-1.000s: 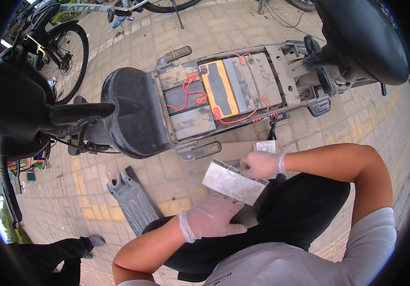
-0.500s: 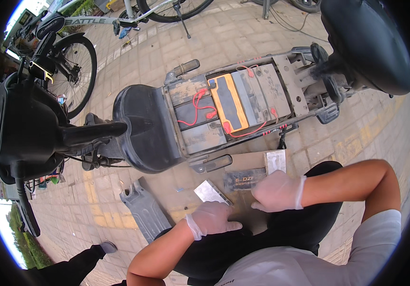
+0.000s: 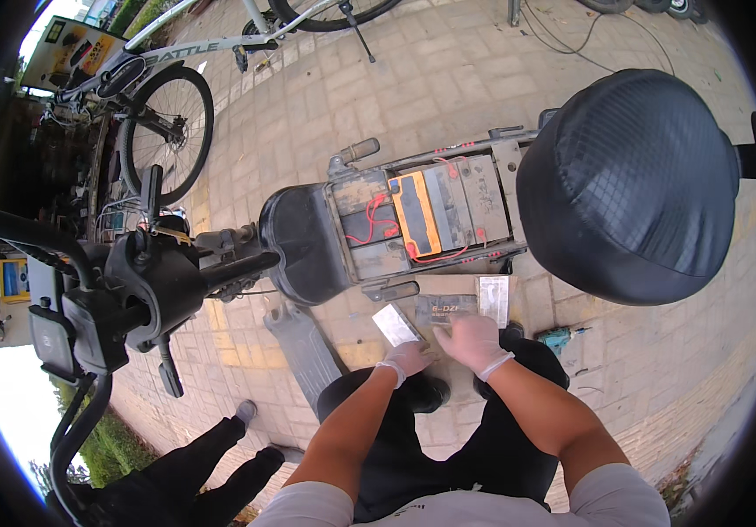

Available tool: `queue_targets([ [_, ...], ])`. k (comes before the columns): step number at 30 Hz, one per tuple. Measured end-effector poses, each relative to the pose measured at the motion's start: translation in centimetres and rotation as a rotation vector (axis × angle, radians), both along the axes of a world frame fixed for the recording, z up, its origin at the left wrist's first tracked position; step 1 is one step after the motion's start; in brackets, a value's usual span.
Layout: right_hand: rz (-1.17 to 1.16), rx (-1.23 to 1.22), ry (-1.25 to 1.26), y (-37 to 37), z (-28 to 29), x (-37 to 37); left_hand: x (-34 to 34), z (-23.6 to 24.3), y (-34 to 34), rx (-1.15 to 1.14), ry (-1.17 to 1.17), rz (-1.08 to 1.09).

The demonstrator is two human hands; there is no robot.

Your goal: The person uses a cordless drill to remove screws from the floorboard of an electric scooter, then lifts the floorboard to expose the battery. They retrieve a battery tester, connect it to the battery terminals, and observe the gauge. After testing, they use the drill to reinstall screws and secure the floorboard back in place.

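Note:
Both my hands wear thin whitish gloves. My left hand (image 3: 408, 360) is at the near end of a white-topped block (image 3: 396, 325), its fingers curled inward. Close on its right, my right hand (image 3: 471, 342) bends over the near edge of a dark block (image 3: 445, 309) with printed lettering. Its fingers are curled too, and what either hand grips is hidden. Another white-topped block (image 3: 494, 299) stands just beyond the right hand. Ahead lies a scooter's open battery bay (image 3: 362, 270), where an orange-framed battery (image 3: 416, 213) sits among grey ones with red leads (image 3: 372, 220).
The scooter's black saddle (image 3: 633, 184) juts in at right, its handlebar (image 3: 18, 230) at left. A grey cover panel (image 3: 306, 347) lies on the paving left of my legs. A teal power drill (image 3: 557, 339) lies at right. Another person's legs (image 3: 220, 457) are at lower left; a bicycle (image 3: 187, 61) stands behind.
My view has shifted, bringing the saddle lower and the drill into sight. My hands have come closer together, and the right one now reaches over the dark block's near edge.

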State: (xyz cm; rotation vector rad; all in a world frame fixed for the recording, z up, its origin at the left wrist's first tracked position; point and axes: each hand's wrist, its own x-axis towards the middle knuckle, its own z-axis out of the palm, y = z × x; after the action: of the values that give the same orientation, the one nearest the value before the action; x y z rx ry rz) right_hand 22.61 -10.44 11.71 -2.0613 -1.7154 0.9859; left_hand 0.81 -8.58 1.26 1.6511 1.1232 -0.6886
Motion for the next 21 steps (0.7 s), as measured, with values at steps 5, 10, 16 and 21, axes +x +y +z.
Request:
queue_targets([
  [5, -0.479, -0.001, 0.152, -7.3, 1.0, 2.6, 5.5, 9.3, -7.7, 0.004, -0.169, -0.235],
  [10, -0.66, 0.026, 0.513, -16.2, 12.2, 3.8, 9.7, 27.1, -9.6, -0.079, -0.203, 0.042],
  [16, -0.426, -0.246, 0.244, -23.7, 20.3, 10.6, 0.0, 41.7, -13.3, 0.047, -0.069, 0.079],
  [21, -0.226, -0.431, -0.132, -31.7, 19.8, 15.7, -13.9, 47.1, -19.7, 0.169, 0.159, 0.296],
])
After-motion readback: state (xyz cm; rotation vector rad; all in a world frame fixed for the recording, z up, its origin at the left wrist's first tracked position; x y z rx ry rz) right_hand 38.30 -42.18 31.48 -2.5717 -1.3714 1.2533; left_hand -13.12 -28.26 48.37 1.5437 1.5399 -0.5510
